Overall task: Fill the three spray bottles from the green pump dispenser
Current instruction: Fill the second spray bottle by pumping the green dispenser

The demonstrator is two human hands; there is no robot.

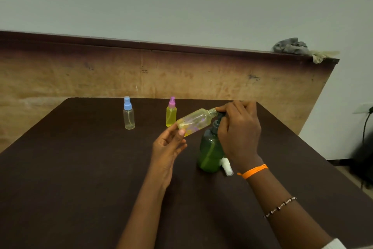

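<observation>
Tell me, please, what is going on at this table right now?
A person is filling small spray bottles from a green pump dispenser. The left hand holds an uncapped clear bottle tilted, its neck at the pump spout, while the right hand rests on the pump head. Its white spray cap lies beside the dispenser. The pink-capped bottle looks full of yellow liquid; the blue-capped bottle looks nearly empty.

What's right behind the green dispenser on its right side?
A white spray cap lies on the table beside the green dispenser's base. The right hand covers the pump head, so its nozzle is mostly hidden.
</observation>
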